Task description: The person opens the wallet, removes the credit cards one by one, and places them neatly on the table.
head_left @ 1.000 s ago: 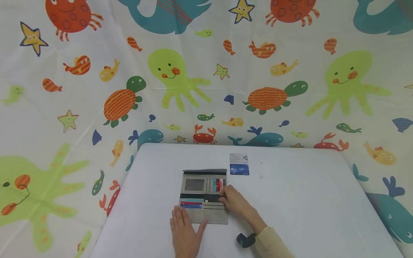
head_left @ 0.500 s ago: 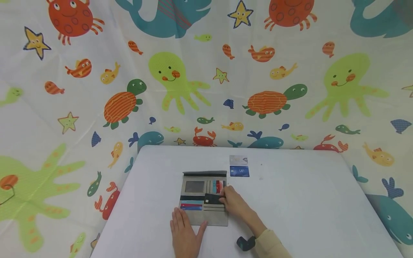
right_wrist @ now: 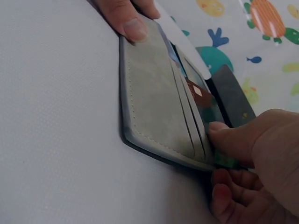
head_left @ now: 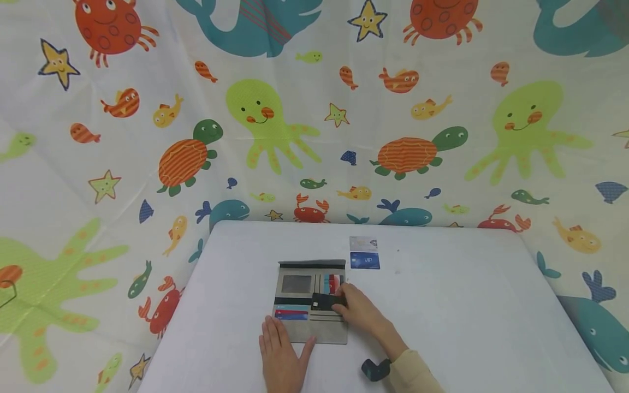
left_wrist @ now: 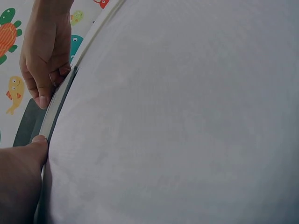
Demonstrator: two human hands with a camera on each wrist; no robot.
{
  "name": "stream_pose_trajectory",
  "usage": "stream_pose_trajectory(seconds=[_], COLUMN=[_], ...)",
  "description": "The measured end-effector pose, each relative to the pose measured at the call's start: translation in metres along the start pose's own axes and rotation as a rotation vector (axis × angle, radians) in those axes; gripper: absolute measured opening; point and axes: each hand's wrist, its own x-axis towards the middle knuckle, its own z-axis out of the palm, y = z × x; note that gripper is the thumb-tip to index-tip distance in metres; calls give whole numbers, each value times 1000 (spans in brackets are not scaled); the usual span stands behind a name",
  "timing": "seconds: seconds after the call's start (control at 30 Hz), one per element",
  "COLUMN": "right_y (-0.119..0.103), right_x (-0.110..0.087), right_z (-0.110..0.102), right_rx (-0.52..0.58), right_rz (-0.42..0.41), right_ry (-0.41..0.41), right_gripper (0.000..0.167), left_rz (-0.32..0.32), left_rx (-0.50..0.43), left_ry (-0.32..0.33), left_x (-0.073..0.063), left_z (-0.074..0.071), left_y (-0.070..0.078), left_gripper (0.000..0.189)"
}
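Note:
A grey wallet point(head_left: 324, 334) lies unfolded on the white table, with cards in several slots. My right hand point(head_left: 362, 310) pinches a black card point(head_left: 324, 302) at its right end, above the lower right slots. In the right wrist view the thumb point(right_wrist: 229, 137) lies on the face of this dark card point(right_wrist: 202, 97), whose chip shows. My left hand point(head_left: 284, 355) lies flat at the wallet's lower left, fingertips on its edge and thumb near the bottom edge. The left wrist view catches the wallet point(left_wrist: 60, 105) nearly edge-on between both hands.
Behind the wallet, to the right, a blue VIP card point(head_left: 365, 261) and a pale card point(head_left: 363, 243) lie on the table point(head_left: 457, 305). A patterned sea-animal cloth point(head_left: 304, 153) hangs behind. A dark wrist device point(head_left: 375, 370) sits by the right sleeve point(head_left: 413, 374).
The black card has come further out of its slot, so more of its face shows. The right hand has barely shifted with it. The left hand stays in place; the head view tilted slightly.

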Motion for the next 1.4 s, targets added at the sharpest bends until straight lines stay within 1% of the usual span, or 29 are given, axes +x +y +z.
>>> stream_pose_trajectory(seconds=[0.07, 0.17, 0.33, 0.57, 0.77, 0.93, 1.03, 1.17, 1.3, 1.4], right_y=[1, 1, -2, -5, -6, -8, -8, -7, -7, -7], right_x=[-1, 0, -1, -4, -7, -9, -8, -8, -9, -9], right_z=[0, 1, 2, 7, 10, 10, 11, 13, 15, 14], right_rx=[18, 36, 30, 22, 36, 89, 100, 86, 77, 104], right_rz=[10, 7, 6, 20, 15, 33, 31, 30, 51, 59], right_ry=[-5, -2, 31, 56, 85, 124, 147, 191, 246, 268], right_gripper=[27, 28, 25, 22, 20, 18, 20, 20, 19, 18], left_rz=[-3, -2, 6, 4, 6, 6, 7, 10, 12, 10], left_rx=[5, 8, -10, -27, -16, -11, -1, 7, -3, -14], left_ry=[-7, -10, -9, -10, -4, -3, -3, -5, -9, -16], left_x=[0, 0, 1, -1, -3, -4, -3, -1, 1, 3], left_z=[-1, -1, -1, -2, -3, -3, -2, -3, -5, -6], left_y=[0, -1, -3, -5, -6, -7, -9, -9, -8, -8], left_gripper=[111, 111, 111, 111, 111, 111, 111, 111, 111, 111])
